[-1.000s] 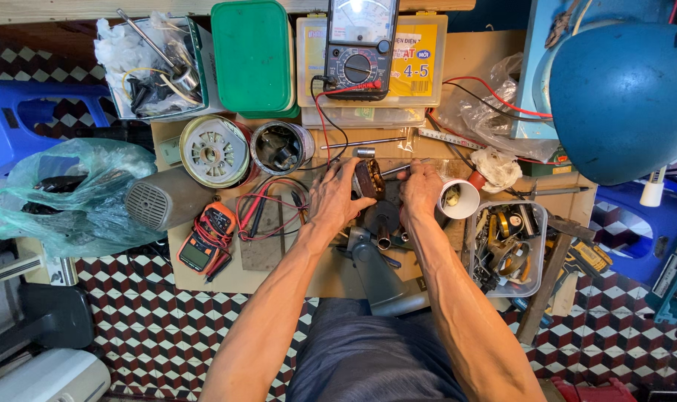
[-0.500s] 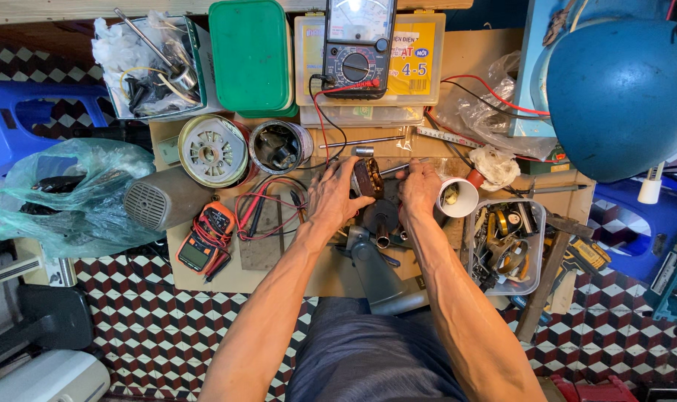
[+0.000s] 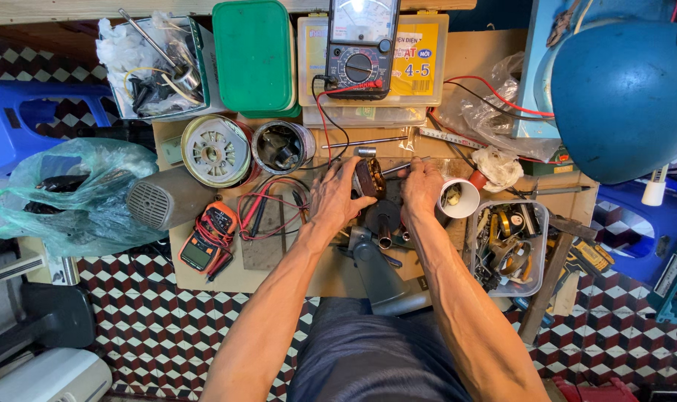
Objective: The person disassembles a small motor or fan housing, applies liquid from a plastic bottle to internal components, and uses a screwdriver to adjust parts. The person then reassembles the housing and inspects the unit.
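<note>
Your left hand (image 3: pixel 337 195) and right hand (image 3: pixel 422 190) both grip what looks like a small brown wound motor part (image 3: pixel 369 177) between them, above the grey stand (image 3: pixel 383 257).

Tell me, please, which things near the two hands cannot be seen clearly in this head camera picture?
- Small brown block-shaped part, head view: the left hand and right hand cover its sides, so the grip is unclear.
- Grey metal stand: its base is hidden by the forearms and lap.
- White round cup: contents too small to identify.
- Blue dome-shaped lamp shade: cut off by the right edge.
</note>
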